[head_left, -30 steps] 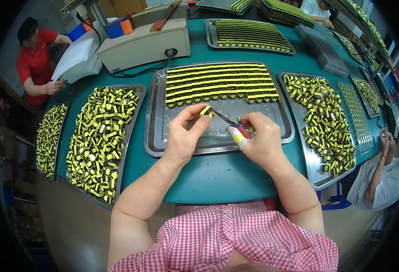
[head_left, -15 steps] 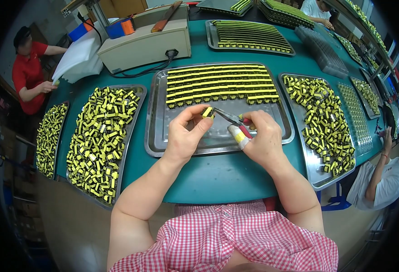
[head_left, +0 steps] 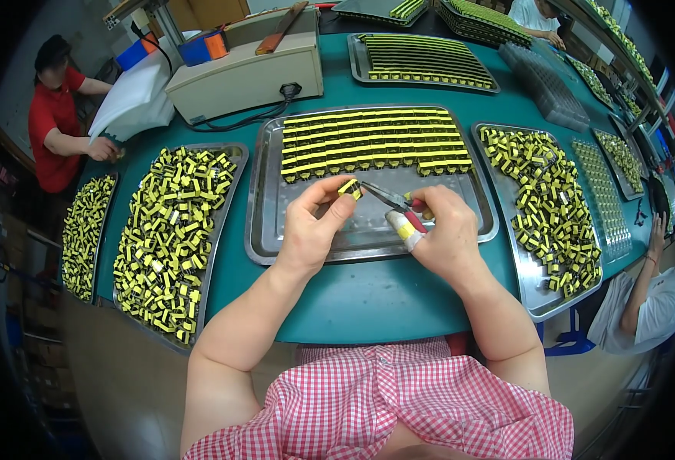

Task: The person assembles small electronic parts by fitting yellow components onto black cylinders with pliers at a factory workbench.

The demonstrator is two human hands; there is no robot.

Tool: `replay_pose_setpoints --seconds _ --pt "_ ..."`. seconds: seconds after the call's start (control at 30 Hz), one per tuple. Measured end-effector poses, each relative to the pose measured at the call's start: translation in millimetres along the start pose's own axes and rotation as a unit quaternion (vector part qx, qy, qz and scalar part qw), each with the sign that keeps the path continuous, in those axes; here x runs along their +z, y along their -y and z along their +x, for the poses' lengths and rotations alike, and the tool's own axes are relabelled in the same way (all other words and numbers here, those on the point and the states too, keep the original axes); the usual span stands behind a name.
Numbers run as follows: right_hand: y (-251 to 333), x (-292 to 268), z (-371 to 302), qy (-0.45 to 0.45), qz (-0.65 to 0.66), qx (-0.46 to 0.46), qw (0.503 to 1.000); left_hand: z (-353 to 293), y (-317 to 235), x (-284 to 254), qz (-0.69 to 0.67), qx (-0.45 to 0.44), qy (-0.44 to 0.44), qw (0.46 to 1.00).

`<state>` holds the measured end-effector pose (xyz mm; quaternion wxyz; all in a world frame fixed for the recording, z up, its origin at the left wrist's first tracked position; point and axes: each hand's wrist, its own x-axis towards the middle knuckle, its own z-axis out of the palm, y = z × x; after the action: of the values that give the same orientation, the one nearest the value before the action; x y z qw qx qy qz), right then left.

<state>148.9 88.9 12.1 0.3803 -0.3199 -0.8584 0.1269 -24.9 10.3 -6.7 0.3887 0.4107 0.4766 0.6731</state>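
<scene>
Between the thumb and fingers of my left hand (head_left: pixel 311 224) is a small yellow-and-black transformer (head_left: pixel 349 188), tilted, above the middle metal tray (head_left: pixel 258 201). My right hand (head_left: pixel 446 228) is closed on needle-nose pliers (head_left: pixel 391 198) with red handles. Their jaws point left and their tips are right at the transformer; whether they grip a part of it is too small to tell. A pale wrapping with a yellow band (head_left: pixel 405 230) covers one right-hand finger. In the tray's far half, transformers (head_left: pixel 376 142) stand in neat rows, the nearest row broken by a gap.
Trays of loose transformers flank me, two at left (head_left: pixel 165 245) and one at right (head_left: pixel 544 211). Another tray of rows (head_left: pixel 425 61) lies beyond, beside a beige machine (head_left: pixel 249 73) with a power cord. A person in red (head_left: pixel 52 123) stands left; another person's arm (head_left: pixel 644 280) shows right.
The transformer has turned slightly in my left fingers, showing more of its yellow side. My right hand and the pliers stay almost in place. The person in red has leaned nearer the table.
</scene>
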Motion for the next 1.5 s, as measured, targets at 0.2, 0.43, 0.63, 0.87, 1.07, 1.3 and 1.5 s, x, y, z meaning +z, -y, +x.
replay_pose_setpoints --seconds 0.2,0.43,0.63,0.87,1.07,1.3,1.5 --pt "1.1 0.0 -1.5 0.019 -0.012 0.003 1.000 0.0 -1.7 1.3 -0.009 -0.031 0.005 0.999" --pt "2.0 -0.9 -1.9 0.031 -0.018 0.009 0.999 0.5 -1.6 -1.1 -0.024 -0.057 0.019 0.998" --pt "2.0 -1.7 -2.2 0.030 -0.021 0.008 0.999 1.1 0.6 -1.3 -0.031 -0.062 0.019 0.997" --pt "1.5 -0.5 -1.4 0.014 -0.016 0.003 1.000 0.6 -0.8 -0.6 -0.006 -0.024 -0.008 1.000" --pt "2.4 -0.3 -1.5 0.008 -0.009 -0.005 1.000 0.0 -2.9 1.6 0.009 -0.008 -0.020 1.000" --pt "2.3 -1.1 -2.2 0.008 -0.016 -0.014 1.000 -0.1 -0.3 2.2 0.061 0.039 -0.019 0.997" --pt "1.9 -1.5 -1.7 -0.001 -0.030 -0.020 0.999 0.2 -1.0 3.3 0.091 0.058 -0.024 0.994"
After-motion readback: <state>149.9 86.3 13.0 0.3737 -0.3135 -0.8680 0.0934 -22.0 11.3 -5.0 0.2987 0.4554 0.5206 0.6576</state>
